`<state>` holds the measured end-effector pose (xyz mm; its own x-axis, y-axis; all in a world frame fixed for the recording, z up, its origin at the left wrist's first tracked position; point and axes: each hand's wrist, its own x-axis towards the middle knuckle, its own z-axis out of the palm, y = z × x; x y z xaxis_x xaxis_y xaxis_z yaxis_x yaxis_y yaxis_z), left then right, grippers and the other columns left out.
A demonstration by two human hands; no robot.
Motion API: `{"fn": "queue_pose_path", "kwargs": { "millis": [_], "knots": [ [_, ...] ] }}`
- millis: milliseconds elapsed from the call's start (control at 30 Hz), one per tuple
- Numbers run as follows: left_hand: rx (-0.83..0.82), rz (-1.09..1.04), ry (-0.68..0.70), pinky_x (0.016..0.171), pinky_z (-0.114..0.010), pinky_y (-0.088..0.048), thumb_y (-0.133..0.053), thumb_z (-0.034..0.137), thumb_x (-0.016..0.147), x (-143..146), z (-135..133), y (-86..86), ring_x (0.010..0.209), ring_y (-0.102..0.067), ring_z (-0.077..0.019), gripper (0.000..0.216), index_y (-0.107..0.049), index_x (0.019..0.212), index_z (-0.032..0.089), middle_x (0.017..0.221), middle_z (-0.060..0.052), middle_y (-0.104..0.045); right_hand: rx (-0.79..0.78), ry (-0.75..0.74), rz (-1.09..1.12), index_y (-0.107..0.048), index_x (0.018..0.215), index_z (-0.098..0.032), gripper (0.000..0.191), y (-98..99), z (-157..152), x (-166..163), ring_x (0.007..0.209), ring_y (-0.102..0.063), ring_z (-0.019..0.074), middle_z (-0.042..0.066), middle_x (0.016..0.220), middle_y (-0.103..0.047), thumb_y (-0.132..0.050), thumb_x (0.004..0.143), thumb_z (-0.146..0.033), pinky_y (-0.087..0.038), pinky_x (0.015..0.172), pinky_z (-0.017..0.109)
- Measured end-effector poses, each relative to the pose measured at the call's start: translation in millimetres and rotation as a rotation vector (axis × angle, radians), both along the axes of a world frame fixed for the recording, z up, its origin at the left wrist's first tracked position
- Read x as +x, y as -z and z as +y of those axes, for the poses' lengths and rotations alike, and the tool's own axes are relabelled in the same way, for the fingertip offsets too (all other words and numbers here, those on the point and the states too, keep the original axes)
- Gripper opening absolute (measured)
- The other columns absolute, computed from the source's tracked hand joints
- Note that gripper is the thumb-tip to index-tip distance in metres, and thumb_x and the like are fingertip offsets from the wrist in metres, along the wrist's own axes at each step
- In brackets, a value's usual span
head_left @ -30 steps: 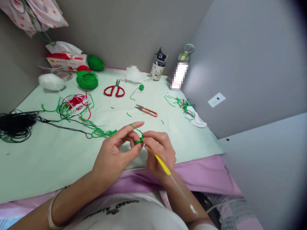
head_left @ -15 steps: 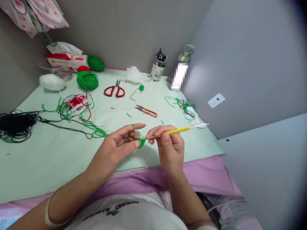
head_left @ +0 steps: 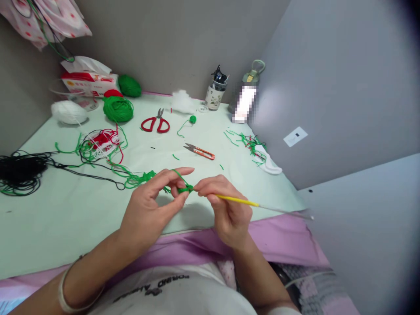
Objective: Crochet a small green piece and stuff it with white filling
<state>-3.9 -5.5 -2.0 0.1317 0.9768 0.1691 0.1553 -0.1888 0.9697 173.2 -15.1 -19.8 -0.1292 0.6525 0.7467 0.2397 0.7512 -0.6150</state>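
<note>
My left hand [head_left: 154, 201] pinches a small green crochet piece [head_left: 186, 189] between thumb and fingers, and a strand of green yarn [head_left: 179, 175] runs over its raised index finger. A yellow-handled crochet hook [head_left: 238, 200] is gripped in my right hand [head_left: 229, 210]. Its working tip meets the crochet piece and is partly hidden by my fingers; the far metal end slants down to the right. Loose green yarn [head_left: 141, 178] trails on the table left of my left hand. Beyond the hands lie orange thread snips [head_left: 205, 153].
Red-handled scissors [head_left: 163, 126], a tiny green ball [head_left: 193, 119] and white stuffing [head_left: 182, 102] lie farther back. Green yarn balls [head_left: 118, 109], white yarn [head_left: 69, 112] and black yarn [head_left: 22, 170] are at left. A cup [head_left: 215, 95], a bottle [head_left: 246, 98] and yarn scraps [head_left: 251, 144] are at right.
The hook has swung so its far end points lower to the right. My right hand has turned and shifted slightly down, and the crochet piece is tipped flatter between the fingers.
</note>
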Motion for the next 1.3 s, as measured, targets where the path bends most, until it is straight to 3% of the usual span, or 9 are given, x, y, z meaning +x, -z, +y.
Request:
{"fn": "queue_pose_path", "kwargs": {
  "millis": [133, 267, 500, 567, 733, 867, 1000, 1167, 1300],
  "knots": [
    [0.179, 0.043, -0.05, 0.084, -0.028, -0.05, -0.069, 0.012, 0.087, 6, -6, 0.5, 0.073, -0.056, -0.0128, 0.038, -0.077, 0.121, 0.027, 0.085, 0.003, -0.066, 0.167, 0.129, -0.146, -0.068, 0.116, -0.022, 0.022, 3.6, -2, -4, 0.089, -0.07, 0.0197, 0.01, 0.101, -0.075, -0.053, 0.103, -0.012, -0.06, 0.073, 0.035],
    [-0.033, -0.11, -0.04, 0.088, -0.029, -0.05, -0.076, 0.018, 0.086, 9, -7, -3.7, 0.078, -0.058, -0.0134, 0.04, -0.075, 0.125, 0.028, 0.085, 0.004, -0.067, 0.244, 0.194, -0.107, -0.071, 0.121, -0.024, 0.026, 8.5, -2, -7, 0.089, -0.072, 0.0205, 0.01, 0.105, -0.077, -0.056, 0.102, -0.014, -0.061, 0.069, 0.035],
    [-0.494, -0.552, 0.168, 0.077, -0.024, -0.049, -0.085, 0.034, 0.083, 5, 2, -6.6, 0.08, -0.056, -0.0128, 0.048, -0.075, 0.129, 0.027, 0.085, 0.003, -0.062, 0.237, 0.269, -0.101, -0.072, 0.13, -0.033, 0.04, 20.6, -1, -10, 0.092, -0.073, 0.0205, 0.006, 0.106, -0.075, -0.062, 0.099, -0.01, -0.063, 0.07, 0.034],
    [-0.496, -0.564, 0.171, 0.077, -0.024, -0.049, -0.086, 0.033, 0.082, 5, 2, -6.1, 0.081, -0.056, -0.0133, 0.051, -0.074, 0.13, 0.026, 0.085, 0.002, -0.061, 0.247, 0.266, -0.13, -0.071, 0.131, -0.032, 0.041, 20.7, -2, -10, 0.093, -0.073, 0.0201, 0.006, 0.108, -0.074, -0.062, 0.098, -0.009, -0.064, 0.072, 0.034],
    [-0.275, -0.369, 0.022, 0.087, -0.029, -0.049, -0.086, 0.028, 0.082, 9, -4, -4.4, 0.083, -0.059, -0.0164, 0.054, -0.072, 0.134, 0.028, 0.08, 0.003, -0.063, 0.233, 0.28, -0.163, -0.07, 0.131, -0.03, 0.037, 15.7, -4, -10, 0.09, -0.072, 0.0201, 0.006, 0.102, -0.075, -0.058, 0.101, -0.011, -0.064, 0.071, 0.035],
    [-0.473, -0.544, 0.166, 0.081, -0.027, -0.048, -0.087, 0.031, 0.082, 8, -4, -2.0, 0.08, -0.057, -0.0146, 0.055, -0.072, 0.135, 0.029, 0.08, 0.003, -0.062, 0.392, 0.366, -0.243, -0.072, 0.129, -0.024, 0.04, 16.4, -4, -12, 0.096, -0.072, 0.023, 0.01, 0.103, -0.075, -0.063, 0.095, -0.004, -0.063, 0.079, 0.037],
    [-0.646, -0.675, 0.253, 0.079, -0.024, -0.046, -0.088, 0.034, 0.081, -1, 5, -2.2, 0.082, -0.054, -0.0138, 0.052, -0.076, 0.13, 0.024, 0.083, 0.001, -0.059, 0.121, 0.197, 0.041, -0.075, 0.121, -0.025, 0.03, 10.5, -4, -12, 0.093, -0.074, 0.0203, 0.007, 0.102, -0.077, -0.057, 0.101, -0.01, -0.062, 0.078, 0.036],
    [-0.509, -0.586, 0.267, 0.079, -0.022, -0.044, -0.084, 0.027, 0.083, -8, 10, -3.9, 0.084, -0.051, -0.013, 0.042, -0.08, 0.125, 0.026, 0.091, -0.001, -0.061, -0.205, 0.062, 0.384, -0.078, 0.103, -0.024, 0.019, 1.9, -7, -10, 0.075, -0.07, 0.0166, 0.003, 0.09, -0.076, -0.06, 0.103, -0.02, -0.059, 0.068, 0.034],
    [-0.423, -0.502, 0.309, 0.082, -0.024, -0.044, -0.081, 0.029, 0.087, -12, 9, -1.3, 0.087, -0.053, -0.0148, 0.032, -0.082, 0.119, 0.03, 0.091, -0.001, -0.062, -0.34, 0.006, 0.486, -0.079, 0.098, -0.023, 0.017, -0.1, -11, -7, 0.07, -0.068, 0.0155, 0.004, 0.088, -0.075, -0.062, 0.102, -0.023, -0.058, 0.065, 0.033]
  ]
}}
